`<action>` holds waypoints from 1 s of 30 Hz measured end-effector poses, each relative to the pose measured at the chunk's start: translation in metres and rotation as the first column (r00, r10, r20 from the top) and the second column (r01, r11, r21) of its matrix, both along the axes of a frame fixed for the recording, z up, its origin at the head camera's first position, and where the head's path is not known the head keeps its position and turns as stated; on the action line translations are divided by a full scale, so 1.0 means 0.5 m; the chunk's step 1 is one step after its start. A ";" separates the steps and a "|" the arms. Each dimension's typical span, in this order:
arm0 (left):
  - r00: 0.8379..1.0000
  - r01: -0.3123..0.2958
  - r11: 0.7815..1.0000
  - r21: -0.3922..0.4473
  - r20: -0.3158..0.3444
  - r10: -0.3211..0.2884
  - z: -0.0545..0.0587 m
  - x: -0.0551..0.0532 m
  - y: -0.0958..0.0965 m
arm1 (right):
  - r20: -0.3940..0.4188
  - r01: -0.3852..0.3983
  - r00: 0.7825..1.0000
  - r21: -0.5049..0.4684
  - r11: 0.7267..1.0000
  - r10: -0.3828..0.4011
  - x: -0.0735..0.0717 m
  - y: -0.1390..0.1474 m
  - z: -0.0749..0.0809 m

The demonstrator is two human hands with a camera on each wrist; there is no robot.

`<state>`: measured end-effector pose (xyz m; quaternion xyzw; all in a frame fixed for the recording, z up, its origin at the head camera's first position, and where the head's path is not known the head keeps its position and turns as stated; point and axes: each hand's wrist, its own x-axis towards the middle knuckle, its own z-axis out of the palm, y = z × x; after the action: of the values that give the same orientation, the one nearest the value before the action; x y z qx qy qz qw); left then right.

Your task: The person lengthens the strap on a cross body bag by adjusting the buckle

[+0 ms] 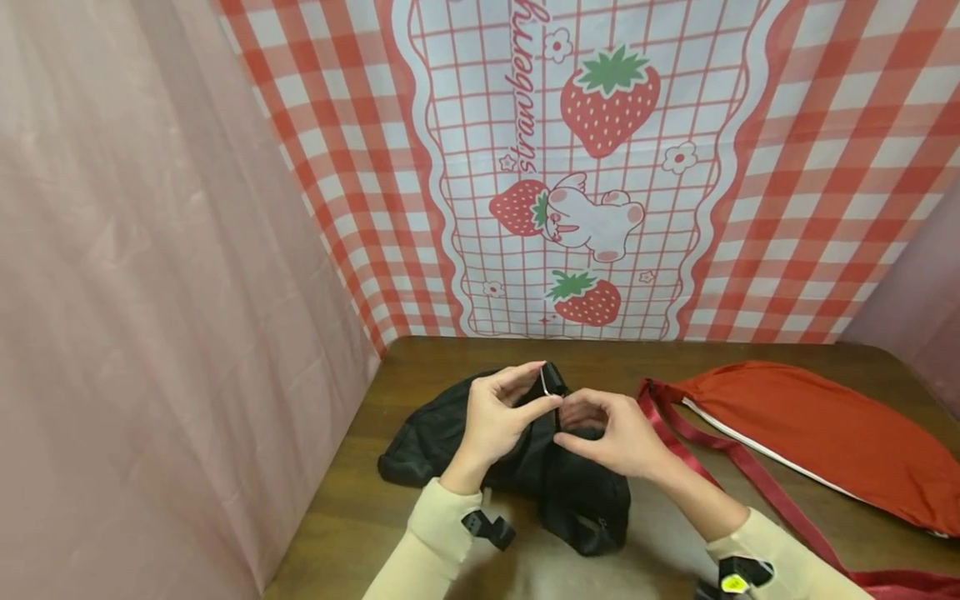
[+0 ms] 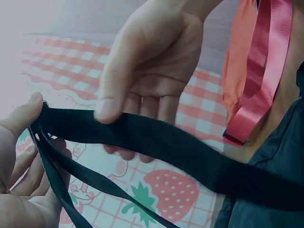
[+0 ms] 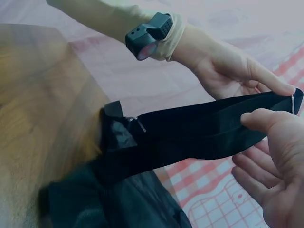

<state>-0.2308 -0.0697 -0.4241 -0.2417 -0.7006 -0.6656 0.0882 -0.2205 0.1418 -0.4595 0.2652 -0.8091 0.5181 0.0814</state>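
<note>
A black fabric bag [image 1: 435, 429] lies on the wooden table with its black strap [image 2: 152, 137] lifted up from it. My left hand [image 1: 495, 417] pinches the strap at a thin metal slider [image 3: 293, 104] between thumb and fingers. Just right of it, my right hand [image 1: 611, 433] holds the same strap, its thumb [image 2: 110, 107] on the flat of the webbing and its fingers behind. In the left wrist view, narrower lengths of strap hang down from the slider. The strap runs back to the bag in the right wrist view.
A red-orange bag [image 1: 810, 433] with a white zipper lies on the right of the table [image 1: 352, 508]. Its dark pink strap [image 1: 780, 492] trails toward the front right. Behind stands a checked strawberry cloth [image 1: 600, 208], with a pink curtain [image 1: 150, 292] on the left.
</note>
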 end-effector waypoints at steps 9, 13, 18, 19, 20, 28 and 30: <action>0.999 0.034 0.999 0.007 0.015 -0.034 -0.002 0.001 0.006 | -0.079 0.031 0.996 -0.086 0.996 -0.038 -0.003 -0.010 0.002; 0.999 0.043 0.999 0.000 0.022 -0.043 -0.002 0.001 0.009 | -0.076 0.027 0.996 -0.136 0.990 -0.038 -0.002 -0.014 0.001; 0.999 0.033 0.999 -0.010 0.029 -0.033 -0.004 0.004 0.009 | -0.040 0.041 0.998 -0.152 0.988 -0.048 0.003 -0.014 -0.004; 0.999 0.032 0.999 -0.011 0.027 -0.031 -0.004 0.004 0.009 | -0.036 0.045 0.998 -0.140 0.989 -0.051 0.004 -0.013 -0.006; 0.999 0.031 0.999 -0.012 0.025 -0.030 -0.004 0.004 0.009 | -0.032 0.041 0.998 -0.124 0.991 -0.045 0.005 -0.010 -0.009; 0.999 0.033 0.999 -0.035 0.026 -0.032 -0.003 0.001 0.006 | -0.092 -0.116 0.990 -0.079 0.990 0.109 -0.007 0.029 0.024; 0.999 0.035 0.998 -0.048 0.027 -0.034 0.001 -0.001 0.004 | -0.128 -0.148 0.982 -0.096 0.984 0.135 -0.016 0.035 0.050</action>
<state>-0.2312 -0.0679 -0.4237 -0.2473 -0.7134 -0.6527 0.0617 -0.2285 0.1594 -0.4344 0.3485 -0.7533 0.5474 0.1069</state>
